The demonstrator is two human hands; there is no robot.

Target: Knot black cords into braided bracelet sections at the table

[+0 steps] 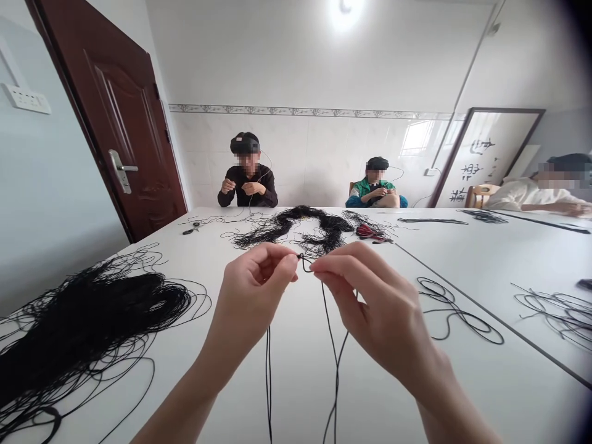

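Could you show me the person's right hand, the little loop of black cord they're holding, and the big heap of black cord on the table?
Right hand (374, 296): head view, on the back of the hand.
Black cord loop (303, 265): head view, on the curve of the loop.
Black cord heap (92, 314): head view, on its dense middle.

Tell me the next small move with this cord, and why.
Probably draw the small loop of thin black cord gently snug. It stands open between the fingertips of the left hand and the right hand, while the long black strands hang loosely toward the white table, so a light pull would likely take up that slack.
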